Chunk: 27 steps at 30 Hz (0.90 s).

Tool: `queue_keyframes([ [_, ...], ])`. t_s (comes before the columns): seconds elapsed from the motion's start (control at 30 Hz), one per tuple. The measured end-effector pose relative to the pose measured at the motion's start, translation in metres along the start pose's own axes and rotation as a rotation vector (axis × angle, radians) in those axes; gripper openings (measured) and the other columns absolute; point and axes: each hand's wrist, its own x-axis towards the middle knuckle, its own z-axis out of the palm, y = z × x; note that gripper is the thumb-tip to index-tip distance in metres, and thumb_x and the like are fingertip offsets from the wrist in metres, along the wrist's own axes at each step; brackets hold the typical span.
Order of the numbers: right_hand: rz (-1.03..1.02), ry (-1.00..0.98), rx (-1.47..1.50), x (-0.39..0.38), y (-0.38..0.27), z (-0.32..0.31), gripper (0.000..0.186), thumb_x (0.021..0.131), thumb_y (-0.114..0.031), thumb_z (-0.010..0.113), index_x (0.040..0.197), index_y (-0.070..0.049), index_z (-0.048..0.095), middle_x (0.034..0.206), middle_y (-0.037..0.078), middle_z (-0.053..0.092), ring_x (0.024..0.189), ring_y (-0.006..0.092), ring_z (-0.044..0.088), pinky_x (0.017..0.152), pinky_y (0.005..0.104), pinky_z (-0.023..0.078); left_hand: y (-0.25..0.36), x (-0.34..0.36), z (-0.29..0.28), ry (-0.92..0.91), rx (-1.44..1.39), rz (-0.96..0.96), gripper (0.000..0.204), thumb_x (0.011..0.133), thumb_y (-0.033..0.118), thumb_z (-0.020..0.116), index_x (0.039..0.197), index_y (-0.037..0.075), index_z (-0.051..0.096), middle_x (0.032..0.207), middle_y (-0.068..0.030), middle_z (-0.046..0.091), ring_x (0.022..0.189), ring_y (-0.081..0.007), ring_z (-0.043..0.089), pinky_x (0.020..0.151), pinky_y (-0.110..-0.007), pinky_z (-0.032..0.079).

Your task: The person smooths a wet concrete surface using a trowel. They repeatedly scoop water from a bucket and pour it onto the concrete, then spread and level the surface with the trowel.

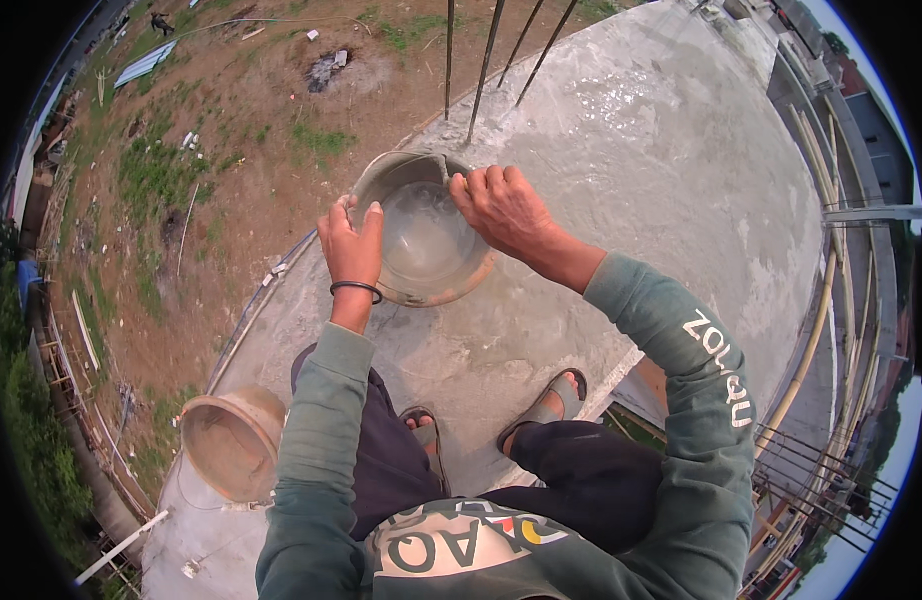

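Note:
A round grey bucket (pixel 473 283) with a muddy, worn rim is between my hands over the concrete slab, its mouth facing up toward me. Inside lies cloudy greyish water (pixel 421 235), with a bright glint on it. My left hand (pixel 352 240), with a dark band at the wrist, grips the left side of the rim, thumb toward the inside. On the upper right of the rim, my right hand (pixel 508 212) has its fingers curled over the edge. Whether the bucket's base touches the slab cannot be told.
A second mud-coated bucket (pixel 266 412) stands by the slab's left edge. Steel bars (pixel 485 70) rise just beyond the held bucket. Wet concrete (pixel 671 180) spreads to the right. Past the left edge, bare earth (pixel 241 150) lies lower down. Bamboo poles (pixel 803 345) run along the right.

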Motion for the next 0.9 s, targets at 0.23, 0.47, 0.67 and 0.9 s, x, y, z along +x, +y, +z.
queue_keyframes([
  [0.23,-0.112,-0.135,-0.063,0.028,-0.031,0.032,0.008,0.086,-0.015,0.058,0.083,-0.007,0.058,0.069,0.001,0.056,0.062,0.0147,0.058,0.052,0.0291,0.038,-0.062,-0.060,0.012,-0.461,-1.068,-1.223,0.064,0.086,0.022,0.071,0.136,-0.002,0.041,0.138,-0.0248,0.045,0.122,-0.0404,0.052,0.096,-0.060,0.049],
  [0.47,-0.034,-0.297,0.286,0.019,-0.024,0.051,0.012,0.087,-0.011,0.056,0.092,-0.003,0.063,0.071,0.010,0.065,0.066,0.0254,0.069,0.053,0.0381,0.052,-0.089,-0.064,0.035,-0.537,-1.142,-1.140,0.050,0.085,0.005,0.061,0.131,0.005,0.042,0.124,-0.0166,0.054,0.108,-0.0349,0.060,0.081,-0.057,0.055],
  [0.67,0.118,-0.599,0.605,-0.013,0.003,0.044,0.025,0.079,-0.016,0.063,0.102,-0.008,0.067,0.073,0.017,0.068,0.069,0.0355,0.069,0.062,0.0472,0.056,-0.055,-0.072,0.038,-0.473,-1.136,-0.989,0.056,0.084,-0.001,0.058,0.136,0.005,0.040,0.127,-0.0164,0.054,0.114,-0.0345,0.060,0.087,-0.054,0.056],
  [0.9,0.288,-0.546,0.993,-0.046,-0.010,0.045,0.027,0.075,-0.020,0.068,0.099,-0.010,0.073,0.078,0.018,0.069,0.072,0.0359,0.069,0.068,0.0484,0.054,-0.033,-0.071,0.040,-0.515,-1.018,-0.944,0.064,0.083,-0.001,0.057,0.142,0.012,0.035,0.132,-0.0139,0.052,0.115,-0.0331,0.060,0.082,-0.052,0.057],
])
